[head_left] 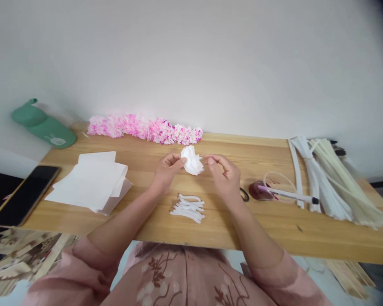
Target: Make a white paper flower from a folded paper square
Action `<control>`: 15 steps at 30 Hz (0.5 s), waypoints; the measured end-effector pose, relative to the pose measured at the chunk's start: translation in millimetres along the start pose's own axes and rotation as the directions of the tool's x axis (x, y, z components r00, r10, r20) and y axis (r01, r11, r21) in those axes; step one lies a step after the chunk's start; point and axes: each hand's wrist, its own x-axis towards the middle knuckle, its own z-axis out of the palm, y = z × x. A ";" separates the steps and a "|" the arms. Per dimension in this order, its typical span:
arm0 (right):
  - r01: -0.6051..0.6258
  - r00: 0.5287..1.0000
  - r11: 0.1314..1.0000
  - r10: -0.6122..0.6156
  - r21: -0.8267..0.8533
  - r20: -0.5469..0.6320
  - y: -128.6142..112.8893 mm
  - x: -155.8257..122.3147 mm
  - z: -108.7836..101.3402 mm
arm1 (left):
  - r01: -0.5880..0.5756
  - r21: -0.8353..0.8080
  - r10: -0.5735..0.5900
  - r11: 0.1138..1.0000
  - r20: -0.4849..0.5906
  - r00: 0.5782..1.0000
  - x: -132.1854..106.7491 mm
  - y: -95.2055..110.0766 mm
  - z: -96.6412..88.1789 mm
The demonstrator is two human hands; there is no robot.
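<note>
A white paper flower [192, 160] with ruffled layers is held above the middle of the table. My left hand [168, 169] pinches its left side between thumb and fingers. Just right of the flower, my right hand [222, 172] has thumb and forefinger pressed together near its edge; whether a petal or anything else is between them is too small to make out. Below the hands lies a small pile of short white fuzzy stems [187, 208]. Behind the flower, a row of pink and white ruffled paper flowers [143, 128] runs along the wall.
On the left are white paper sheets [91, 182], a phone [26, 195] and a green bottle [44, 123]. To the right stand a small jar of dark red liquid [258, 191], a brush or pen [287, 194] across it, a black ring [244, 194], and bundles of white [322, 187] and cream stems [347, 182].
</note>
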 end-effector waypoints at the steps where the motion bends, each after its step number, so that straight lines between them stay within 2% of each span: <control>1: 0.032 0.999 0.999 -0.032 -0.023 0.009 -0.6 -0.3 0.0 | 0.010 -0.018 -0.010 1.000 0.000 1.000 0.1 0.2 0.0; 9: 0.269 0.962 0.954 -0.258 -0.130 0.094 4.5 -1.3 2.5 | 0.026 -0.093 -0.025 0.995 0.010 1.000 -1.1 -1.0 -0.5; 12: 0.301 0.952 0.940 -0.286 -0.161 0.110 4.7 -1.0 4.2 | 0.026 -0.102 -0.025 0.994 0.010 1.000 -0.8 -0.8 -0.5; 15: 0.280 0.958 0.946 -0.263 -0.166 0.114 4.7 -0.2 3.8 | 0.022 -0.099 -0.022 0.995 0.005 1.000 -0.4 -0.6 -0.9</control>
